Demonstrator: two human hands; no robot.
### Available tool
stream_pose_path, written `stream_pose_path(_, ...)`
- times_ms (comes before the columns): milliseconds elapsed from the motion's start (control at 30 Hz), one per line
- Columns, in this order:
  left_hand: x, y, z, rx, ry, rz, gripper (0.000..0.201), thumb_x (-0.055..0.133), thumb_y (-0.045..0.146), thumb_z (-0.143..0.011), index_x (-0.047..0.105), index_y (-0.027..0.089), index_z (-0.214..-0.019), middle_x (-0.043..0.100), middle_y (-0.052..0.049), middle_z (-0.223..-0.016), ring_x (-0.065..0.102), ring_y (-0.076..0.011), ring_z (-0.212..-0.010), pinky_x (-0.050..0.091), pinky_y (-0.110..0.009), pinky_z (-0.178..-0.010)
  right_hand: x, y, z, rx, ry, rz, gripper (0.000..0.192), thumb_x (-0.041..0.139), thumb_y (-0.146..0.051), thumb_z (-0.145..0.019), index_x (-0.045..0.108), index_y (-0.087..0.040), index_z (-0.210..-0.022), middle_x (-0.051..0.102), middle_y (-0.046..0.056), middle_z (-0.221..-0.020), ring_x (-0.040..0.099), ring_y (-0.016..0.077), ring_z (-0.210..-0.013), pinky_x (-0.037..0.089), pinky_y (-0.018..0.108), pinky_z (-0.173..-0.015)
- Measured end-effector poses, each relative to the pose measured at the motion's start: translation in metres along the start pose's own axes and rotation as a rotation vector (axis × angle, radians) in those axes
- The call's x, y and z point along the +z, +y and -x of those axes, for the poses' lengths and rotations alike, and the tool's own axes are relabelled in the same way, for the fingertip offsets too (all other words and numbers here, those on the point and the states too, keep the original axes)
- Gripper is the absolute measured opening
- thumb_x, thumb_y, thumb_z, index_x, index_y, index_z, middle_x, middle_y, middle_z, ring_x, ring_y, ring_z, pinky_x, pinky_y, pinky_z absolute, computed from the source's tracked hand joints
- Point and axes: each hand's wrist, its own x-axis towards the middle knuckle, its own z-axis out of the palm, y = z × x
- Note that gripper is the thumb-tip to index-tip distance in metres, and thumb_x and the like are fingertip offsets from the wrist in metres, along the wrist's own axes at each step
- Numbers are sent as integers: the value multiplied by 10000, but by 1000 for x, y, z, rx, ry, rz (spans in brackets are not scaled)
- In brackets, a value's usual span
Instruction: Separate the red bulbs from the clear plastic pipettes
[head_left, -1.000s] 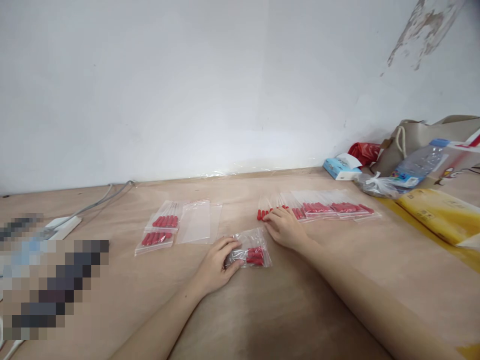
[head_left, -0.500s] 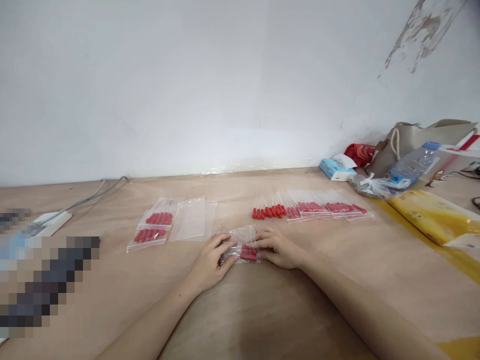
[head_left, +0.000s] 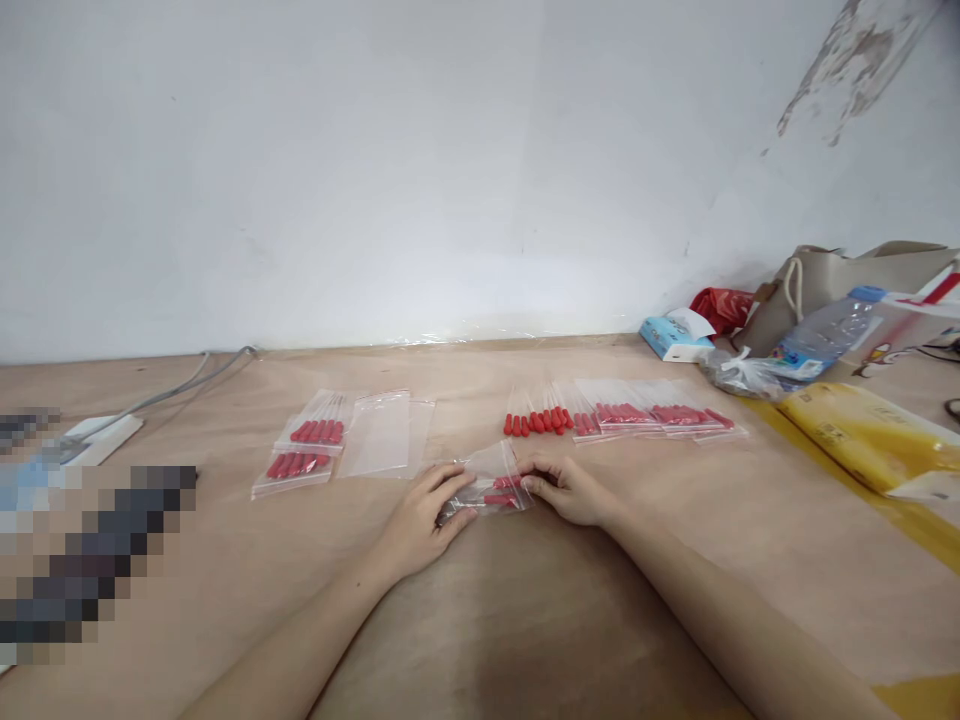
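Head view, the only cam: both hands sit at the near-middle of the plywood table (head_left: 675, 560), working one small clear zip bag (head_left: 486, 484) that lies flat between them. Left hand (head_left: 420, 520) rests on the bag's left end, fingers laid together and flat, pressing it down to the board. Right hand (head_left: 566, 490) is at the bag's right end, thumb and forefinger pinched on the edge, other fingers curled under; whether it grips the bag mouth or a red-tipped piece inside I can't tell, the plastic glares there. The bag already has a few red-capped pieces in it, so this one looks partly filled, prob. near sealing. Done so far, judging by the layout: two filled bags (head_left: 307, 448) lie side by side left of centre, one just behind the other. Next to them are empty clear bags (head_left: 384, 432), at least two overlapped, waiting. Left to do: a loose row of red-capped pieces (head_left: 536, 422) just beyond the right hand, and further right more red pieces on clear plastic (head_left: 660, 415), which may be stock or packed already, not clear from this angle. Far right, off the work area: blue tissue pack (head_left: 667, 338), water bottle (head_left: 825, 335), tan tote bag (head_left: 862, 275), yellow packet (head_left: 862, 430). At left, a white power strip (head_left: 97, 438) w/ grey cable running to the wall.
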Motion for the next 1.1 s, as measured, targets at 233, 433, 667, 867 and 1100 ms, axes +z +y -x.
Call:
stream_pose_path(233, 1, -1, 0, 6, 0, -21, 385, 484, 360, -838, 503, 245, -1205, 504, -74, -1233, 464, -223, -1144, 404, -415, -967, -6, 9, -2, 255, 48, -349, 343, 515, -489, -785, 591, -158, -841, 591, -1, -639, 538, 103, -593, 419, 237, -582)
stream_pose_path(433, -2, -1, 2, -25, -46, -41, 367, 409, 356, -878, 504, 244, -1213, 490, -68, -1267, 429, -220, -1188, 377, -439, -995, -61, 1, 11, 370, 58, -441, 309, 624, -436, -715, 629, -164, -862, 658, 52, -901, 595, 110, -746, 462, 261, -728)
stream_pose_path(667, 1, -6, 2, -38, -103, -70, 374, 336, 320, -907, 471, 242, -1246, 440, -54, -1322, 368, -197, -1241, 279, -447, -1065, -105, -17, 13, 198, 561, -188, 279, 622, -410, -722, 648, -200, -904, 670, 49, -914, 613, 164, -817, 474, 333, -792)
stream_pose_path(867, 4, -8, 2, -11, -89, -73, 375, 373, 347, -892, 483, 247, -1236, 445, -65, -1314, 379, -213, -1233, 295, -460, -1052, -39, 1, -36, -120, 678, 355, 195, 475, -256, -827, 644, -204, -911, 630, 60, -929, 581, 170, -875, 466, 328, -804)
stream_pose_path(1100, 3, -7, 2, 8, -86, -90, 375, 395, 358, -882, 494, 242, -1225, 454, -78, -1304, 389, -225, -1224, 318, -475, -1033, -7, 23, -56, -94, 543, 802, 250, 393, -196, -875, 637, -175, -926, 595, 91, -976, 564, 167, -860, 445, 290, -780)
